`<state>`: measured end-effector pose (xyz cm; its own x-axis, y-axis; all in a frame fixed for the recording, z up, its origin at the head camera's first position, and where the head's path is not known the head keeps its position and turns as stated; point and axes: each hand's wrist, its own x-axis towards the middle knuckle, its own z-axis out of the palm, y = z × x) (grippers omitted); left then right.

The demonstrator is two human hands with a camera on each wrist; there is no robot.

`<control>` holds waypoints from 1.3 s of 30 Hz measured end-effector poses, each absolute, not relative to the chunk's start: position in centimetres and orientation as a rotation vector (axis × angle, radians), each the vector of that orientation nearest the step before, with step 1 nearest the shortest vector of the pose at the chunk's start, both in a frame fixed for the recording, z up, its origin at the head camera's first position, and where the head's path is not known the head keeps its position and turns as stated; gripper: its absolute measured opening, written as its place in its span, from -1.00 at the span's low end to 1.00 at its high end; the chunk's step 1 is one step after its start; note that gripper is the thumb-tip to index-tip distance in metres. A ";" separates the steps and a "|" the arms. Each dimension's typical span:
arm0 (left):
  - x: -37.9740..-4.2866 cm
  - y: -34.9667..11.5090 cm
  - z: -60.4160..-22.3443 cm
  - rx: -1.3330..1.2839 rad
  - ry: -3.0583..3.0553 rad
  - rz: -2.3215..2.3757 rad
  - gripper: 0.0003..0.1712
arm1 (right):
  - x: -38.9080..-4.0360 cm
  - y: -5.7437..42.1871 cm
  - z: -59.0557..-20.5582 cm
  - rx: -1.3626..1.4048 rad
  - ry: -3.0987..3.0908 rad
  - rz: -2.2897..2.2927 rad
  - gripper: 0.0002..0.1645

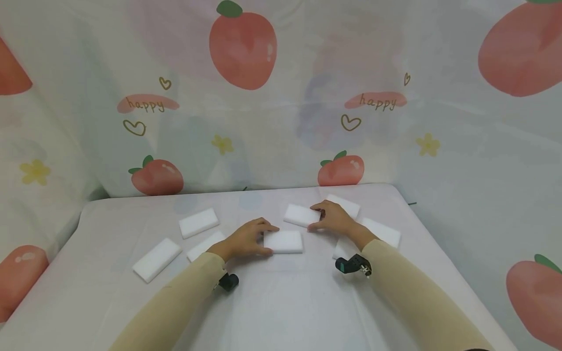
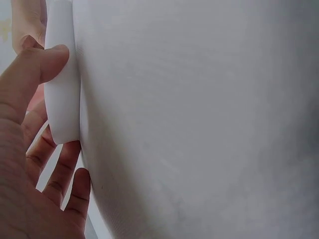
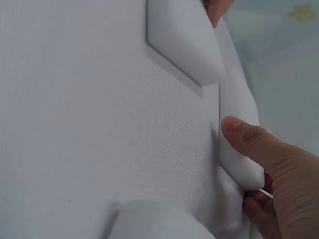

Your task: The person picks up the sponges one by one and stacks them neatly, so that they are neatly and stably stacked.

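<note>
Near the middle of the table, my left hand (image 1: pixel 247 239) grips a white rectangular sponge (image 1: pixel 285 242) by its left end, thumb at the near edge and fingers at the far edge. In the left wrist view the thumb (image 2: pixel 55 62) presses on this sponge's side. Just behind it lies a second white sponge (image 1: pixel 300 215), flat on the table, its right end between the thumb and fingers of my right hand (image 1: pixel 335 218). The right wrist view has the thumb (image 3: pixel 244 135) on that sponge's near side, with the other fingers mostly hidden behind it.
Left of my hands lie three more white sponges, one at the back (image 1: pixel 198 223), one at the front (image 1: pixel 156 260) and one (image 1: pixel 205 245) partly behind my left hand. Around my right forearm are further sponges, one behind (image 1: pixel 347 205), one right (image 1: pixel 384 232), one partly hidden (image 1: pixel 344 249).
</note>
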<state>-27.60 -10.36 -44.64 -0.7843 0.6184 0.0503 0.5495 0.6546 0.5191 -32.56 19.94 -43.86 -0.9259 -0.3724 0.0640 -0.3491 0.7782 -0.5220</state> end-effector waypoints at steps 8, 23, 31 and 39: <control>-27.5 -10.5 -44.5 0.968 2.735 0.804 -0.31 | -32.6 19.9 -43.8 -0.597 2.924 -0.859 -0.10; -27.5 -10.6 -44.6 0.931 2.729 0.815 -0.29 | -31.5 19.5 -43.1 -0.588 2.870 -0.918 -0.12; -27.4 -10.7 -44.4 0.937 2.727 0.825 -0.27 | -31.1 19.7 -43.1 -0.639 2.872 -0.944 -0.15; -27.6 -10.6 -44.6 0.944 2.722 0.837 -0.28 | -30.4 19.8 -42.7 -0.660 2.840 -1.023 -0.16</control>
<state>-27.59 -10.57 -44.65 -0.7930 0.6074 0.0473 0.5290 0.6480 0.5479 -30.44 19.82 -42.69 -0.9075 -0.4094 0.0935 -0.3750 0.6899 -0.6192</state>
